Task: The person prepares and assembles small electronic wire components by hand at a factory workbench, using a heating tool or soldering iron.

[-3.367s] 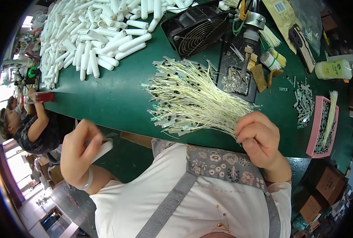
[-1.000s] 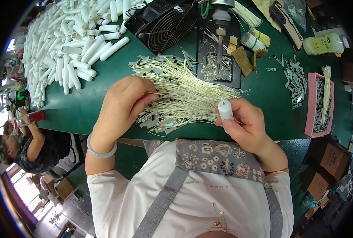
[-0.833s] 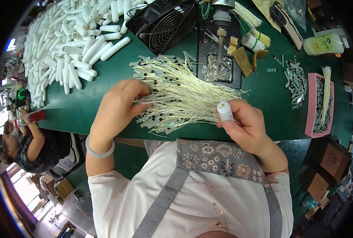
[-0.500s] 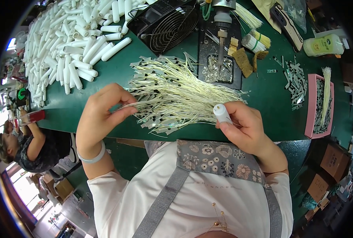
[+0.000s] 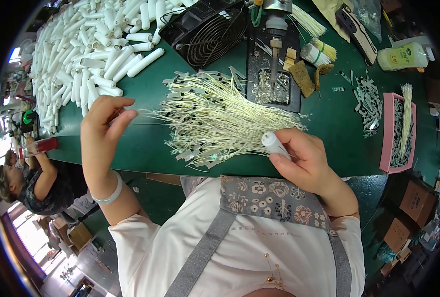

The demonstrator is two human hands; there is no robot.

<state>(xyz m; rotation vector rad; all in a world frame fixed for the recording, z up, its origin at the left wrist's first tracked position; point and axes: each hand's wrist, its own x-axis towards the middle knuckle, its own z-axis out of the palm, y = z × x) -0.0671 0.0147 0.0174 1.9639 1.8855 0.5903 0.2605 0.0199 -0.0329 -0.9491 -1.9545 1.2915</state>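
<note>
A white plastic tube (image 5: 274, 143) with an opening in its end is gripped between the thumb and fingers of my right hand (image 5: 304, 156). A thin dark line, like a wire, runs along it. My left hand (image 5: 103, 126) is curled, and a thin pale wire (image 5: 153, 123) stretches from its fingers toward the pile; its far end is lost among the others. Between my hands lies a wide bundle of pale yellow-white wires (image 5: 220, 116), many with small flat strips at their left ends. My right hand is at the bundle's near right edge.
Many white tubes (image 5: 101, 54) are heaped at the far left, beside a black fan (image 5: 210, 34). A soldering iron (image 5: 275, 54) points down over a tray of solder bits (image 5: 267, 91). Right are loose strips (image 5: 368, 106), a pink box (image 5: 386, 133) and a bottle (image 5: 403, 57).
My left hand has drawn away to the left from the bundle, with a thin wire stretched out behind it. My right hand, still holding the tube, has shifted very slightly left.
</note>
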